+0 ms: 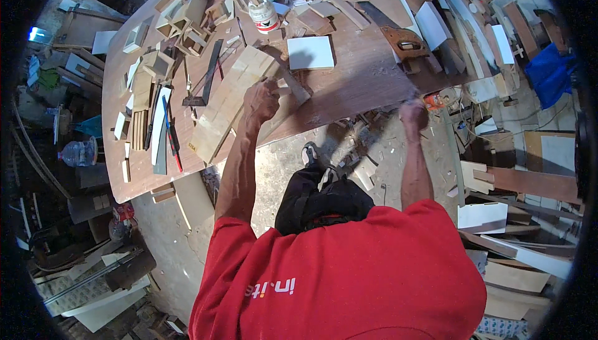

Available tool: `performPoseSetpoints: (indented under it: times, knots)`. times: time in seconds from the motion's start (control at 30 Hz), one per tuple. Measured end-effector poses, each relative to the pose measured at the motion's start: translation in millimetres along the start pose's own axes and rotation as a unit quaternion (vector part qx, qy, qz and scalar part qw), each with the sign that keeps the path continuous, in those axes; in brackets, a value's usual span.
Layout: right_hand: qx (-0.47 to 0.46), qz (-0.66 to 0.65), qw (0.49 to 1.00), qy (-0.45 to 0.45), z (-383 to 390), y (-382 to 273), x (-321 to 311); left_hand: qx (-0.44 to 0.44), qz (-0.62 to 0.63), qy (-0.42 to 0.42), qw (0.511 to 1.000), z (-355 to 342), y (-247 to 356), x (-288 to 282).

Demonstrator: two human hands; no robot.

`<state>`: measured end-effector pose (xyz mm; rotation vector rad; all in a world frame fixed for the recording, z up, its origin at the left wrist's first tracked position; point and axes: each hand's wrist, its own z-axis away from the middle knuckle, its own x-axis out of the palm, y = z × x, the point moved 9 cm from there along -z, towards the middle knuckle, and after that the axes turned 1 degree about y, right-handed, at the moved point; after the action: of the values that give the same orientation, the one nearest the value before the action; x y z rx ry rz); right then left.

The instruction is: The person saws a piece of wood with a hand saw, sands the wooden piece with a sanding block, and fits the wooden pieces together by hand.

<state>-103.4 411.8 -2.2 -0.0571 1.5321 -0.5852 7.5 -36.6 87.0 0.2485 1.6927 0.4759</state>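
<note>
My left hand (263, 100) is closed over the pale jointed wooden board (219, 116), which lies slantwise across the near part of the workbench. A small light piece shows beside its fingers, too indistinct to name. Another wooden piece (298, 89) lies under and to the right of that hand. Off the bench's front edge, my right hand (413, 114) is curled into a fist and slightly blurred. A dark smear shows above it, and what it holds cannot be made out. A white square panel (311, 52) lies just beyond my left hand.
A handsaw (406, 43) with a wooden handle lies at the right of the workbench (361, 88). A white tub (264, 17) stands toward the back among wood offcuts. A try square (200, 98) and a red-and-black tool (172, 141) lie left. Scraps litter the floor (274, 175).
</note>
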Motion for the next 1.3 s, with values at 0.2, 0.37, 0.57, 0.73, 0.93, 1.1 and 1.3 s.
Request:
performPoseSetpoints:
  times: [0.2,0.37,0.57,0.73,0.93,1.1,1.3]
  knots:
    - [-0.118,-0.31,0.943,-0.019,24,-4,20,-0.085,0.279,0.077,0.954,36,-52,-8]
    - [-0.193,-0.344,0.903,-0.168,89,-123,63,-0.105,0.448,0.156,0.874,132,-30,-26]
    - [-0.287,-0.198,0.917,-0.194,124,-204,116,-0.332,0.416,0.117,0.839,196,-81,17]
    - [-0.431,-0.162,0.873,-0.16,138,-200,126,-0.29,0.396,0.124,0.862,180,-82,7]
    - [-0.335,-0.284,0.868,-0.233,156,-186,119,-0.286,0.435,0.143,0.841,178,-73,-6]
    - [-0.356,-0.241,0.891,-0.148,140,-187,123,-0.289,0.361,0.121,0.878,168,-77,-7]
    - [-0.206,-0.299,0.885,-0.292,150,-185,123,-0.234,0.424,0.103,0.869,148,-61,-12]
